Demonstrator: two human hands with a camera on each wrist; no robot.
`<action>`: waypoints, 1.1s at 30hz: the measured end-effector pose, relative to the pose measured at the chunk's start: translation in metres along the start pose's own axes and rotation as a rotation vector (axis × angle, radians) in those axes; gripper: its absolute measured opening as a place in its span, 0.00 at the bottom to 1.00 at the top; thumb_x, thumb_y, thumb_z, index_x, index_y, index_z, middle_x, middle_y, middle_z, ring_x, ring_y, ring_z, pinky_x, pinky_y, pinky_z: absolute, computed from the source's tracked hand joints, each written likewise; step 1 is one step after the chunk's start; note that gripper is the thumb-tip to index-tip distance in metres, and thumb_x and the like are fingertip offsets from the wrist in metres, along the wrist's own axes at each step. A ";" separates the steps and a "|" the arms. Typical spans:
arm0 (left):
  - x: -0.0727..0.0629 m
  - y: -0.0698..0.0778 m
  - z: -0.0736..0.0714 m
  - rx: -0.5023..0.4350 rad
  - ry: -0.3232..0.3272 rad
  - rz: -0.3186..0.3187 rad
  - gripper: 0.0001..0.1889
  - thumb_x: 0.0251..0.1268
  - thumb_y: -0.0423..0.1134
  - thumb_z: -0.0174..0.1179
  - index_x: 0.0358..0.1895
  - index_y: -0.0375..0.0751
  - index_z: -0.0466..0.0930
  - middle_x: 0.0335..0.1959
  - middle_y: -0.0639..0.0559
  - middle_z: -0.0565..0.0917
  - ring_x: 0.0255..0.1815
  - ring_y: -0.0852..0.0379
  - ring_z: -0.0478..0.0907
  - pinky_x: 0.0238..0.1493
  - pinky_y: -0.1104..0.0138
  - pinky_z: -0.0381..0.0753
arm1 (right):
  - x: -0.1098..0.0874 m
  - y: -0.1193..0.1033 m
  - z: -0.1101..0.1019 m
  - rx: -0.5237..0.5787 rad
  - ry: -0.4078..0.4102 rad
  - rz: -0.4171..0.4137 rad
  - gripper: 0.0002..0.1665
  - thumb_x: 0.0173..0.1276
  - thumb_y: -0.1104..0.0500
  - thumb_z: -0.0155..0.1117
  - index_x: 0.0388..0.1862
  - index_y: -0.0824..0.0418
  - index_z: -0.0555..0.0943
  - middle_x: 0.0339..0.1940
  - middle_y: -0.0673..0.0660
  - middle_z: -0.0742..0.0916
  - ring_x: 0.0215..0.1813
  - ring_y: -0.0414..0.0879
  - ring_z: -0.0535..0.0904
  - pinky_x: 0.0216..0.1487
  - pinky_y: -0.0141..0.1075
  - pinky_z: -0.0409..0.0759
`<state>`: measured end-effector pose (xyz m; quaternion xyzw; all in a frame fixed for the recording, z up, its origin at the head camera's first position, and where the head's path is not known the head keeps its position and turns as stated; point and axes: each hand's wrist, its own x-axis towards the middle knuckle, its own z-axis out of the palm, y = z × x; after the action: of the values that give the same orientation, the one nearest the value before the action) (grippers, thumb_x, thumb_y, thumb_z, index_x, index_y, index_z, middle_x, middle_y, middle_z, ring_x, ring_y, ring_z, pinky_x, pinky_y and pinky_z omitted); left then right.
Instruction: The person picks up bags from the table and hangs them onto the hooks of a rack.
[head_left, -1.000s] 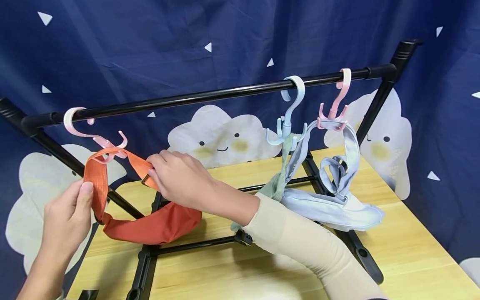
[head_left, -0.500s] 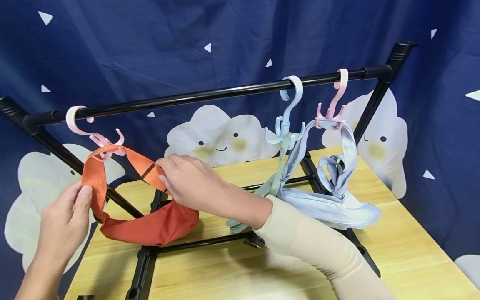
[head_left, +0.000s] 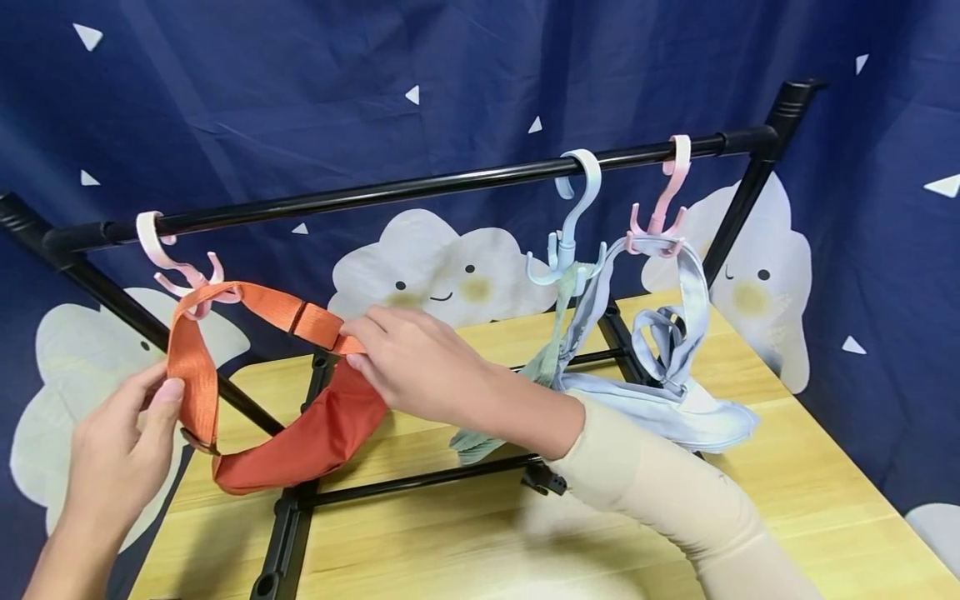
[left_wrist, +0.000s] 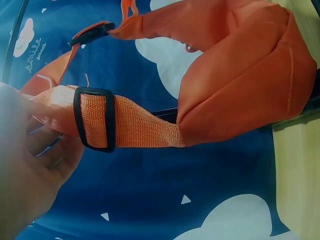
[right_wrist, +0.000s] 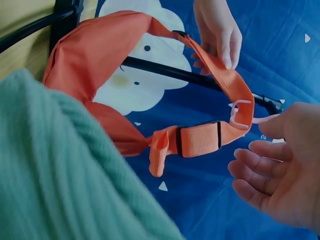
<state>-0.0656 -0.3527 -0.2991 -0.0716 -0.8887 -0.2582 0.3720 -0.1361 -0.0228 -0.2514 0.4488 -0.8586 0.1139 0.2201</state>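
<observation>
An orange waist bag (head_left: pixel 303 433) hangs by its strap from a pink hook (head_left: pixel 197 283) at the rack's left. My left hand (head_left: pixel 123 450) pinches the strap (head_left: pixel 192 367) between thumb and fingers, above a dark slider buckle (left_wrist: pixel 95 120). In the head view, my right hand (head_left: pixel 420 362) overlaps the strap's other side, just past a second slider buckle (right_wrist: pixel 199 140). From the right wrist, the strap's folded tail (right_wrist: pixel 159 155) hangs loose, and the right fingers (right_wrist: pixel 255 170) are loosely bent with nothing visible between them.
A black rack with a crossbar (head_left: pixel 390 192) stands on a wooden table (head_left: pixel 420 542). To the right, a blue hook (head_left: pixel 567 250) bears green ribbed fabric (right_wrist: pixel 65 170), and another pink hook (head_left: pixel 660 212) bears a pale blue bag (head_left: pixel 660 417). Behind hangs a blue curtain (head_left: pixel 300 92).
My right hand has shifted right. The strap's buckle section has swung up and right and straightened, and the left pink hook has turned. My left hand keeps its hold almost in place.
</observation>
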 end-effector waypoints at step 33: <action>-0.004 -0.006 -0.007 0.125 -0.114 -0.143 0.24 0.70 0.40 0.67 0.67 0.39 0.79 0.48 0.97 0.66 0.41 0.95 0.64 0.25 0.85 0.66 | -0.101 0.047 -0.039 -0.029 0.135 -0.157 0.19 0.72 0.53 0.70 0.57 0.60 0.82 0.49 0.53 0.87 0.52 0.48 0.83 0.56 0.39 0.83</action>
<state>-0.0600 -0.3611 -0.2997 0.0005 -0.9256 -0.2237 0.3053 -0.1133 0.0925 -0.2655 0.5028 -0.8055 0.1139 0.2923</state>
